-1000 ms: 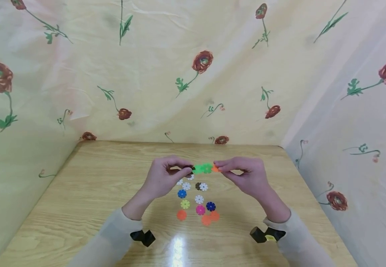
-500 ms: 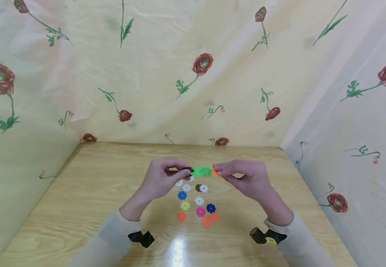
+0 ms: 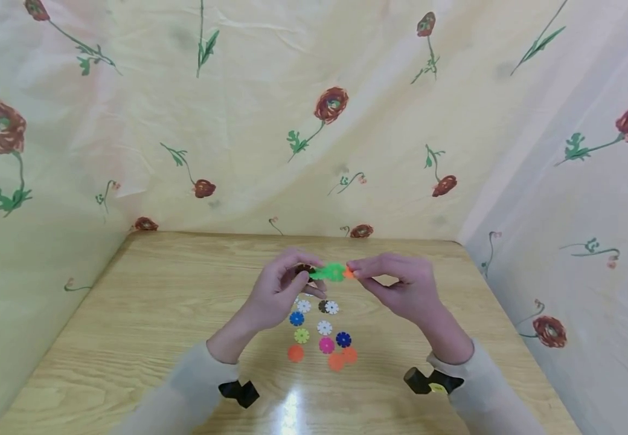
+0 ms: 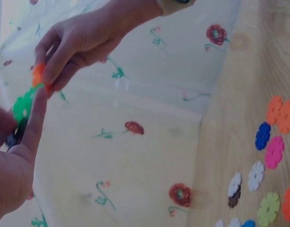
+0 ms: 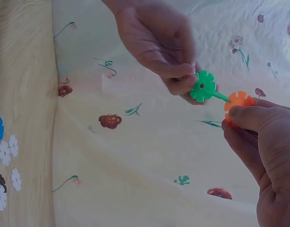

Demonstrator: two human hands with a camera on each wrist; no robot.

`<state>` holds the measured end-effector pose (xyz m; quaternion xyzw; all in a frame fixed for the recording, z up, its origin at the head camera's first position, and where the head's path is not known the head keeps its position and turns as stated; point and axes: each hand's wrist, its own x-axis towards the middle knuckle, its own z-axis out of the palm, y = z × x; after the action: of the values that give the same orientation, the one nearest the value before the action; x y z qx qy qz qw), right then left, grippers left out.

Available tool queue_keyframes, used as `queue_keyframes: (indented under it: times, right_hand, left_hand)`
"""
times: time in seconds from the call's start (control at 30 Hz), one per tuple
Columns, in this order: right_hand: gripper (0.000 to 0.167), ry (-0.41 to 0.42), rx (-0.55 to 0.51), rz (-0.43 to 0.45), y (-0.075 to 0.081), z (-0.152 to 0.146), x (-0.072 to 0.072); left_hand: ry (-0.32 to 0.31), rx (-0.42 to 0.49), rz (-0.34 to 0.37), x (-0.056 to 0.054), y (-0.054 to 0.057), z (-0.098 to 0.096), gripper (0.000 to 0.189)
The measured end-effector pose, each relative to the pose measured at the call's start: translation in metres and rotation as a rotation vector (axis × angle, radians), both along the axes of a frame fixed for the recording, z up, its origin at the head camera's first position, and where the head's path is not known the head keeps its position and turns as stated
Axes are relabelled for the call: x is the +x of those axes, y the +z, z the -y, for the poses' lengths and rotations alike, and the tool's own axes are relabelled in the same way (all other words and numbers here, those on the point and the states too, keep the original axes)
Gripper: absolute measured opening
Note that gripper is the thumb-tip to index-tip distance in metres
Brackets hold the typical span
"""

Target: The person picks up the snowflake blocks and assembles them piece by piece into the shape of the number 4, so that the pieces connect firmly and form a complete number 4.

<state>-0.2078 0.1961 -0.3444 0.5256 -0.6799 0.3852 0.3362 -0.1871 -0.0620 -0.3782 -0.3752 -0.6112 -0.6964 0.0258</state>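
A short chain of notched plastic discs is held above the table between both hands. It runs from a brown disc (image 3: pixel 305 269) through green discs (image 3: pixel 334 272) to an orange disc (image 3: pixel 349 272). My left hand (image 3: pixel 273 296) pinches the chain's brown end between thumb and fingers, with other fingers reaching along the green part. At the other end my right hand (image 3: pixel 401 284) pinches the orange disc between thumb and fingers. In the right wrist view a green disc (image 5: pixel 204 87) faces the camera, and another, edge-on, slots into the orange disc (image 5: pixel 239 100). My left fingers partly hide the brown disc.
Loose discs lie on the wooden table (image 3: pixel 183 290) below my hands: several white discs (image 3: pixel 324 327), a blue disc (image 3: pixel 296 318), a yellow-green disc (image 3: pixel 301 336), a pink disc (image 3: pixel 326 345), a dark blue disc (image 3: pixel 343 339) and orange discs (image 3: pixel 295 353). Flowered cloth (image 3: pixel 238 121) surrounds the table.
My left hand has shifted right and turned, so its fingers reach further along the green discs and more of the brown disc shows. My right hand keeps its pinch on the orange disc.
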Motion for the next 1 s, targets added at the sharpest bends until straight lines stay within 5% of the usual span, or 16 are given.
queue_keyframes:
  times: [0.1, 0.3, 0.5, 0.73, 1.0]
  right_hand:
    - [0.018, 0.011, -0.009, 0.014, -0.003, 0.002, -0.001]
    - [0.019, 0.015, -0.008, 0.02, -0.006, 0.006, 0.0]
    - [0.018, 0.019, -0.004, -0.005, -0.004, 0.009, 0.004]
    - [0.02, -0.009, 0.011, -0.094, -0.002, 0.013, 0.006]
    - [0.019, -0.001, 0.011, -0.178, 0.0, 0.017, 0.004]
  left_hand:
    - [0.007, 0.033, -0.043, 0.002, -0.001, -0.008, 0.031]
    - [0.17, -0.026, -0.103, 0.002, -0.001, -0.015, 0.03]
    - [0.256, -0.053, -0.115, 0.003, 0.0, -0.018, 0.021]
    - [0.289, -0.049, -0.146, 0.004, 0.002, -0.018, 0.02]
    - [0.255, -0.03, -0.098, 0.005, 0.002, -0.016, 0.02]
